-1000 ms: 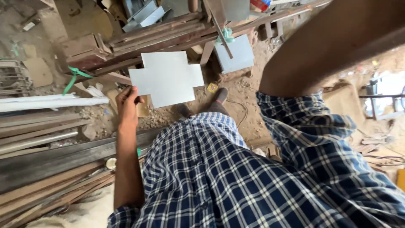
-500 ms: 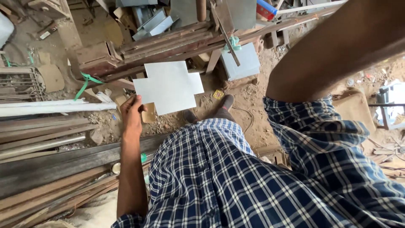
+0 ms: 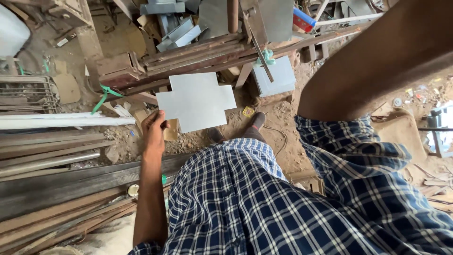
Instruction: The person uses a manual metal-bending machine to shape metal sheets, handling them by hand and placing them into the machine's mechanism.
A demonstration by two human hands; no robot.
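Your left hand (image 3: 155, 126) pinches a flat, cross-shaped grey metal sheet (image 3: 197, 101) by its lower left corner.
It hangs smooth over the sandy floor (image 3: 278, 118), before the rusty bench (image 3: 198, 54); your right hand's grip cannot be told.

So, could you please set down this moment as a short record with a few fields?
Setting: cluttered workshop with a dirt floor, seen from above
Left hand: grips the lower left corner of a cross-shaped grey metal sheet, held out flat
Right hand: out of view; only the raised forearm shows
Clothing: blue checked shirt
Left side: long metal bars and wooden strips
Ahead: rusty metal bench, grey box
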